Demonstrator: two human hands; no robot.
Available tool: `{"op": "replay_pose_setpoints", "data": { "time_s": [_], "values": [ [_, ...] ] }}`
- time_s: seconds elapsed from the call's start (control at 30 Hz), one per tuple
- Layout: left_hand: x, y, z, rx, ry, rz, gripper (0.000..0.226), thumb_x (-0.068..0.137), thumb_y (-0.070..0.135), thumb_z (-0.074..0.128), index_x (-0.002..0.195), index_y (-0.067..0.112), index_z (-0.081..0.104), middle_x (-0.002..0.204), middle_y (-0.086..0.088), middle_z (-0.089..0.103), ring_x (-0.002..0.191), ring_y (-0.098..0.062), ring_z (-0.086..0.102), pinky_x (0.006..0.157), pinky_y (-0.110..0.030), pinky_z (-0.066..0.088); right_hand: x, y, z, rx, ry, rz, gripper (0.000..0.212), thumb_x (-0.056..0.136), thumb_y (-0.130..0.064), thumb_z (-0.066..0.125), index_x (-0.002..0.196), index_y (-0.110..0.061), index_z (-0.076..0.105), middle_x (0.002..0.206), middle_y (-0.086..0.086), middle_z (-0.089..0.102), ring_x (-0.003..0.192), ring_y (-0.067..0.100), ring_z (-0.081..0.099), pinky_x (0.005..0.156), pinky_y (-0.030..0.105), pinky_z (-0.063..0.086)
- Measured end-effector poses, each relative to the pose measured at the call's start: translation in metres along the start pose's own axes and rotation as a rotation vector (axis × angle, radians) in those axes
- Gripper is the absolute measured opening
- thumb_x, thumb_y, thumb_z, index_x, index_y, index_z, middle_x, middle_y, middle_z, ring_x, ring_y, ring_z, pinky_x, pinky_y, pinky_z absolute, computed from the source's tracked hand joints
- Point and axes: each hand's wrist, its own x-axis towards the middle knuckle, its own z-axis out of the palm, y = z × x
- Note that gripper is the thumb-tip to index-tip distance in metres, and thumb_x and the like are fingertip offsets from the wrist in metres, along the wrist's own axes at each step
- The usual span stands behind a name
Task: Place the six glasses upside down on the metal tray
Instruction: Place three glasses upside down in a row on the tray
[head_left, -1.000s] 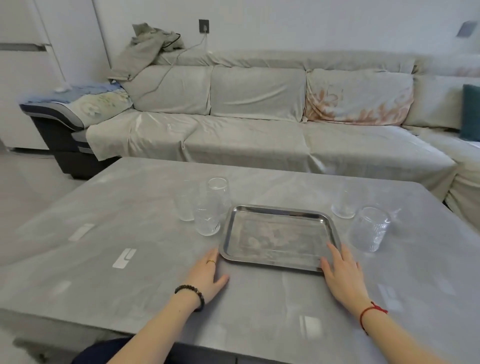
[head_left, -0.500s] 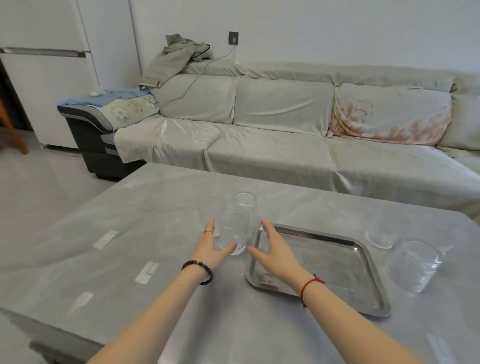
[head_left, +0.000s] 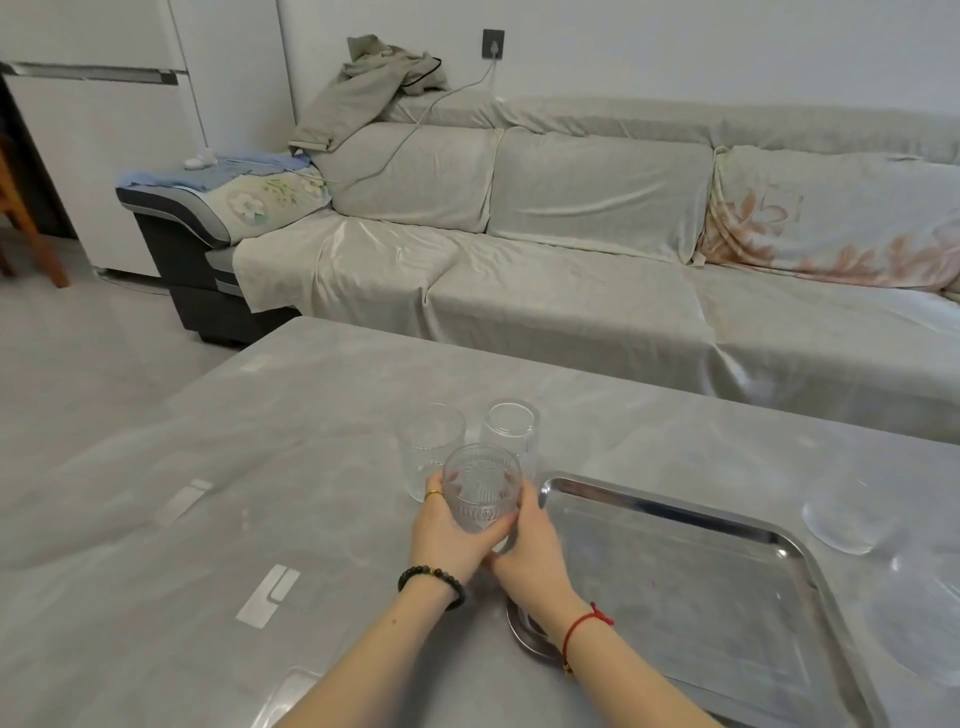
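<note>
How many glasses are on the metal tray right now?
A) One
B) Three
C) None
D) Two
C: the metal tray is bare; the left hand and right hand hold one ribbed glass together just off its left edge, and the other glasses in view stand on the table.

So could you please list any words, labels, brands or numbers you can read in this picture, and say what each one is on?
None: no readable text anywhere in the view.
The pale strips on the table look blank.
The glass held in both hands has only a moulded pattern, no lettering.
The metal tray and the wall socket show no marking that can be made out.
</note>
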Motion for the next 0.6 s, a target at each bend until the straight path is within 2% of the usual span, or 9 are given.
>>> {"op": "replay_pose_setpoints", "data": {
  "time_s": [0.1, 0.2, 0.23, 0.33, 0.4, 0.47, 0.5, 0.53, 0.6],
  "values": [
    [-0.011, 0.008, -0.007, -0.060, 0.039, 0.039, 0.074, 0.051, 0.038, 0.084, 0.109, 0.032, 0.039, 0.107, 0.007, 0.056, 0.098, -0.014, 0.057, 0.085, -0.028, 0.048, -0.008, -0.008, -0.011, 0.059, -0.012, -0.082, 0.079, 0.059, -0.032, 0.077, 0.125, -0.039, 0.035, 0.125, -0.014, 0.055, 0.117, 0.007, 0.050, 0.100, 0.033, 0.044],
    [-0.025, 0.028, -0.011, -0.234, 0.058, 0.009, 0.050, 0.056, 0.042, 0.081, 0.094, 0.035, 0.049, 0.096, 0.015, 0.059, 0.089, -0.001, 0.058, 0.072, -0.016, 0.046, -0.020, -0.016, -0.032, 0.169, -0.006, -0.125, 0.077, 0.060, -0.034, 0.081, 0.124, -0.038, 0.038, 0.126, -0.017, 0.050, 0.116, -0.002, 0.047, 0.095, 0.020, 0.043],
    [-0.029, 0.037, -0.011, -0.338, 0.021, -0.026, 0.046, 0.058, 0.046, 0.079, 0.095, 0.031, 0.055, 0.097, 0.013, 0.063, 0.088, -0.001, 0.060, 0.071, -0.016, 0.047, -0.023, -0.018, -0.040, 0.220, -0.008, -0.128, 0.074, 0.061, -0.028, 0.082, 0.121, -0.038, 0.040, 0.125, -0.017, 0.050, 0.114, -0.003, 0.050, 0.092, 0.019, 0.045],
    [-0.039, 0.060, 0.002, -0.659, -0.232, -0.214, 0.056, 0.062, 0.057, 0.065, 0.098, 0.014, 0.065, 0.093, -0.006, 0.074, 0.087, -0.019, 0.070, 0.067, -0.026, 0.058, -0.033, -0.026, -0.067, 0.376, 0.016, -0.121, 0.063, 0.063, -0.013, 0.082, 0.107, -0.039, 0.044, 0.114, -0.008, 0.055, 0.098, -0.002, 0.061, 0.074, 0.016, 0.053],
    [-0.045, 0.071, 0.014, -0.775, -0.393, -0.341, 0.057, 0.072, 0.060, 0.055, 0.094, 0.009, 0.064, 0.086, -0.011, 0.075, 0.083, -0.020, 0.071, 0.060, -0.024, 0.058, -0.037, -0.030, -0.083, 0.393, 0.108, -0.116, 0.059, 0.061, -0.017, 0.083, 0.101, -0.040, 0.046, 0.108, -0.010, 0.056, 0.097, 0.003, 0.060, 0.075, 0.016, 0.052],
    [-0.046, 0.075, 0.026, -0.771, -0.496, -0.410, 0.067, 0.075, 0.065, 0.048, 0.098, 0.003, 0.060, 0.086, -0.015, 0.074, 0.081, -0.020, 0.071, 0.066, -0.027, 0.058, -0.039, -0.031, -0.098, 0.371, 0.191, -0.087, 0.058, 0.060, -0.023, 0.084, 0.100, -0.041, 0.046, 0.105, -0.017, 0.052, 0.100, 0.007, 0.057, 0.080, 0.017, 0.050],
    [-0.045, 0.076, 0.031, -0.718, -0.512, -0.432, 0.072, 0.075, 0.066, 0.046, 0.106, 0.002, 0.055, 0.093, -0.016, 0.071, 0.083, -0.020, 0.070, 0.072, -0.028, 0.056, -0.039, -0.030, -0.104, 0.339, 0.214, -0.068, 0.059, 0.059, -0.025, 0.084, 0.103, -0.038, 0.047, 0.104, -0.018, 0.051, 0.102, 0.011, 0.056, 0.085, 0.023, 0.049],
    [-0.044, 0.076, 0.036, -0.647, -0.508, -0.457, 0.074, 0.076, 0.067, 0.043, 0.114, 0.003, 0.048, 0.104, -0.018, 0.066, 0.089, -0.022, 0.068, 0.078, -0.029, 0.053, -0.038, -0.029, -0.110, 0.293, 0.229, -0.053, 0.061, 0.059, -0.026, 0.084, 0.106, -0.035, 0.046, 0.104, -0.017, 0.050, 0.104, 0.014, 0.055, 0.088, 0.028, 0.047],
    [-0.040, 0.069, 0.042, -0.406, -0.451, -0.461, 0.077, 0.081, 0.064, 0.039, 0.129, 0.004, 0.037, 0.132, -0.021, 0.049, 0.113, -0.030, 0.056, 0.089, -0.035, 0.046, -0.034, -0.025, -0.121, 0.172, 0.246, -0.050, 0.064, 0.058, -0.027, 0.084, 0.109, -0.032, 0.045, 0.105, -0.015, 0.050, 0.106, 0.013, 0.050, 0.090, 0.028, 0.042]
  ]
}}
